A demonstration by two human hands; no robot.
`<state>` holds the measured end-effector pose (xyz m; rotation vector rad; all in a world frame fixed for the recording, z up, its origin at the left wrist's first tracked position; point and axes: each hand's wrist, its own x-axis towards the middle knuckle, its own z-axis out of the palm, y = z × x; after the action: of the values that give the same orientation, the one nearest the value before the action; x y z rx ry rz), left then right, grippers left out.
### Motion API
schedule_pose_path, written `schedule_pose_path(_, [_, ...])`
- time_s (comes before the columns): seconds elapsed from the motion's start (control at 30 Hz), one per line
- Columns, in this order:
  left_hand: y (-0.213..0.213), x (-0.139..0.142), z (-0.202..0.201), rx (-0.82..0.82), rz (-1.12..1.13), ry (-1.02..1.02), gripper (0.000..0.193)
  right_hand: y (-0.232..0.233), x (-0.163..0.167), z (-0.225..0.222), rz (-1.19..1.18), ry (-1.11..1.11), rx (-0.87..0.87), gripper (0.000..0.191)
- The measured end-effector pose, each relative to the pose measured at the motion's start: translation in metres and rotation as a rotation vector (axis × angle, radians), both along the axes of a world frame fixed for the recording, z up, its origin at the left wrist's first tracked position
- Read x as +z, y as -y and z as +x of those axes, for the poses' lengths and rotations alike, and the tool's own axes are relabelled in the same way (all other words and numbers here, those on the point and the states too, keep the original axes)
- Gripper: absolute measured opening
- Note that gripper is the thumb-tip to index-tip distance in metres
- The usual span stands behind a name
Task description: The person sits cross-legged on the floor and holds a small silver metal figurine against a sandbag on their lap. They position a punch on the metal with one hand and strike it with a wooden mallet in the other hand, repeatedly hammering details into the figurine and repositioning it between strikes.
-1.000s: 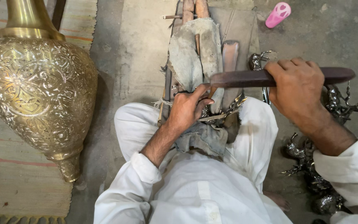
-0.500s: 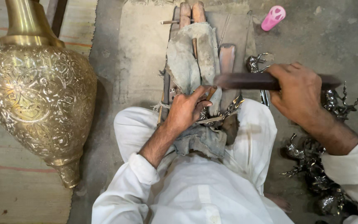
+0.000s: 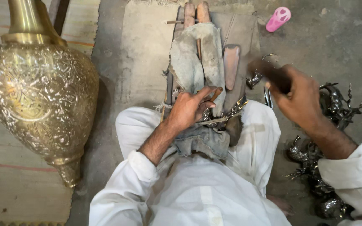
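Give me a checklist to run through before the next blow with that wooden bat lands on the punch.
1. Left hand pinches the punch firmly: ok.
2. Punch tip seated on the small metal piece: cannot tell, fingers hide it.
3. Right hand grips the wooden bat: ok, though motion-blurred.
4. Left fingers clear of the punch's top end: ok, top end shows above the fingers.
5. Metal piece steady on the cloth-wrapped block: cannot tell.
6. Brass vase and metal figurines out of the swing path: ok.
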<state>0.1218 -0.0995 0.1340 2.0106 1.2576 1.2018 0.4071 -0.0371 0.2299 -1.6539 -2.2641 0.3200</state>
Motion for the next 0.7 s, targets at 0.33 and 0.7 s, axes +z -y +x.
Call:
schedule_pose_path(0.33, [-0.004, -0.002, -0.003, -0.020, -0.121, -0.089, 0.043, 0.002, -0.016, 0.010, 0.355, 0.276, 0.267, 0.032])
schedule_pose_path(0.7, [-0.009, 0.001, -0.006, -0.072, -0.046, -0.105, 0.045, 0.007, -0.020, 0.014, 0.086, -0.130, 0.003, 0.023])
